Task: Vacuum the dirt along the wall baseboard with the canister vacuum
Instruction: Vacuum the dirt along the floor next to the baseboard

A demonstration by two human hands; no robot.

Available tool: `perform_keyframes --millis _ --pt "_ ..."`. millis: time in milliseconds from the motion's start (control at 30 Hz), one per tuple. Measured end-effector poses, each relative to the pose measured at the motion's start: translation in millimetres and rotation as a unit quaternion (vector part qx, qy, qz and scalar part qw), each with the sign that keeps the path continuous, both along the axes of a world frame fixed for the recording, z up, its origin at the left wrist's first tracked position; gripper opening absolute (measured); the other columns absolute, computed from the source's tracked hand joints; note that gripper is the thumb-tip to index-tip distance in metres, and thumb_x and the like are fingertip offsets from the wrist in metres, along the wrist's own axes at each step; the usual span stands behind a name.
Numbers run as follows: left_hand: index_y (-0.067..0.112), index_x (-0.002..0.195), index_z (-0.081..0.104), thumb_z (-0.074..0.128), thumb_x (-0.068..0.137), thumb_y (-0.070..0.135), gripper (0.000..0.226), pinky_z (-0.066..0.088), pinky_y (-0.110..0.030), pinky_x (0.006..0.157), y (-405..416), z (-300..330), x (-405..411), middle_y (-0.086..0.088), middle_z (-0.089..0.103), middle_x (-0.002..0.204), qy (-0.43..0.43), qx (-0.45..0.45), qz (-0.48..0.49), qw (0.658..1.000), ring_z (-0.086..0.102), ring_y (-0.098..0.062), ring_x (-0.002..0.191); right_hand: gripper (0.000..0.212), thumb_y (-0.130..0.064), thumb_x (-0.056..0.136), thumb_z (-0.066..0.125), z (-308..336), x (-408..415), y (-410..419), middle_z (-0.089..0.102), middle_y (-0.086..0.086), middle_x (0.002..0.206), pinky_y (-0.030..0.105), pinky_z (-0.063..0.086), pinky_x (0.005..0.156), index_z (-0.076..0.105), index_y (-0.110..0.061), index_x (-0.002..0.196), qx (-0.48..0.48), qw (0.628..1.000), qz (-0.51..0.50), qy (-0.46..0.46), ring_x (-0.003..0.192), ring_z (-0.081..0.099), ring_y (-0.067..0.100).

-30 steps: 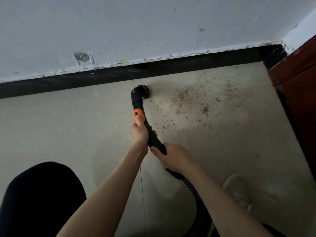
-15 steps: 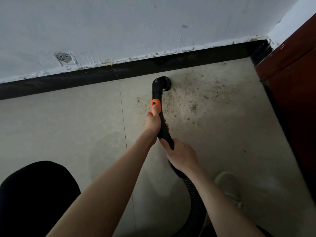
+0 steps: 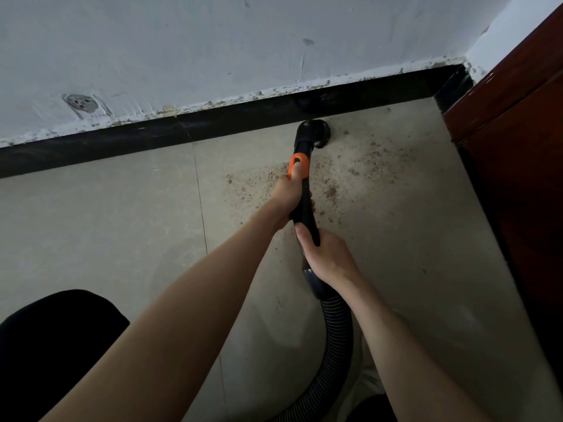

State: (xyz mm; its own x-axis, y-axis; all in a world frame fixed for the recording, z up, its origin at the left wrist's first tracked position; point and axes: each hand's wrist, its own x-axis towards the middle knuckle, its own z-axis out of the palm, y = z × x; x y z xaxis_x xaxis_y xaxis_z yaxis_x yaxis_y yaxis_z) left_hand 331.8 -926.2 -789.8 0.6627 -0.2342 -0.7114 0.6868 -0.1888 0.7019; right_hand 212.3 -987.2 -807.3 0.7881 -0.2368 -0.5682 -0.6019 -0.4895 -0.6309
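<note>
Partly hidden wand (image 3: 304, 208), both hands' fingers wrapped around it, hose (image 3: 336, 330) cut off below.

Two hands, the left hand (image 3: 288, 194) and right hand (image 3: 327, 257), grip one vacuum wand (image 3: 304, 184). One hose (image 3: 336, 330) trails back. One baseboard (image 3: 213, 123) runs along one wall (image 3: 213, 47).

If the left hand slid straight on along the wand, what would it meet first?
The left hand would first meet the orange collar its thumb already touches, then the black nozzle by the baseboard.
</note>
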Motion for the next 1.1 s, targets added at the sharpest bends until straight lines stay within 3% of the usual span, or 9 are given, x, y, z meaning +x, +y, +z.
perform_keyframes --millis 367,500,633,867,933,1033,1100 --pt "-0.001 0.122 0.042 0.032 0.099 0.048 0.055 0.05 -0.033 0.055 74.0 -0.9 -4.2 -0.01 0.052 0.077 0.016 0.025 0.107 0.994 0.056 -0.022 0.061 0.061 -0.065 0.095 0.033 15.4 13.2 45.4 0.062 0.003 0.059 0.038 0.052 0.061 0.053 -0.016 0.064 0.051 0.992 0.118 0.005 0.059 0.064 0.025" --pt "-0.004 0.12 0.046 0.033 0.099 0.047 0.057 0.05 -0.031 0.052 110.0 -5.8 -15.0 -0.011 0.053 0.075 0.005 0.048 0.156 0.987 0.058 -0.023 0.06 0.057 -0.065 0.095 0.033 18.5 10.3 67.7 0.064 0.006 0.068 0.034 0.049 0.06 0.05 -0.018 0.067 0.052 0.983 0.174 0.02 0.063 0.064 0.023" --pt "-0.003 0.117 0.046 0.032 0.099 0.044 0.052 0.05 -0.031 0.05 124.4 -7.9 -24.1 -0.01 0.051 0.073 0.003 0.045 0.18 0.983 0.056 -0.022 0.059 0.054 -0.064 0.095 0.034 20.1 4.1 78.7 0.058 -0.001 0.062 0.03 0.045 0.054 0.048 -0.02 0.067 0.052 0.98 0.19 0.024 0.055 0.058 0.017" --pt "0.004 0.111 0.042 0.03 0.1 0.045 0.044 0.051 -0.031 0.051 98.3 -4.9 -27.4 -0.01 0.053 0.073 0.001 0.055 0.119 0.991 0.058 -0.022 0.057 0.056 -0.064 0.095 0.034 20.7 -11.5 64.8 0.066 0.004 0.066 0.037 0.053 0.062 0.054 -0.018 0.071 0.022 0.991 0.13 0.006 0.06 0.065 0.021" --pt "0.002 0.112 0.043 0.029 0.1 0.045 0.047 0.054 -0.037 0.057 82.3 -3.3 -27.5 -0.01 0.053 0.073 0.001 0.054 0.078 0.995 0.058 -0.023 0.059 0.05 -0.066 0.092 0.036 18.1 -18.0 56.3 0.066 0.004 0.068 0.036 0.051 0.059 0.053 -0.021 0.078 0.012 0.996 0.088 0.009 0.06 0.064 0.02" --pt "-0.001 0.116 0.044 0.028 0.1 0.044 0.049 0.055 -0.05 0.08 60.1 0.0 -26.0 -0.01 0.052 0.078 -0.001 0.054 0.03 0.998 0.058 -0.028 0.073 0.042 -0.067 0.09 0.037 14.5 -25.3 43.8 0.062 0.0 0.066 0.032 0.045 0.053 0.05 -0.028 0.081 0.01 0.999 0.04 0.004 0.057 0.062 0.015" --pt "0.0 0.121 0.042 0.028 0.1 0.044 0.05 0.053 -0.053 0.085 52.0 2.5 -24.0 -0.011 0.052 0.081 0.006 0.052 0.016 0.999 0.058 -0.029 0.078 0.041 -0.067 0.089 0.039 13.2 -25.1 38.2 0.059 -0.002 0.064 0.03 0.043 0.051 0.051 -0.029 0.078 0.008 1.0 0.021 -0.003 0.054 0.059 0.01"
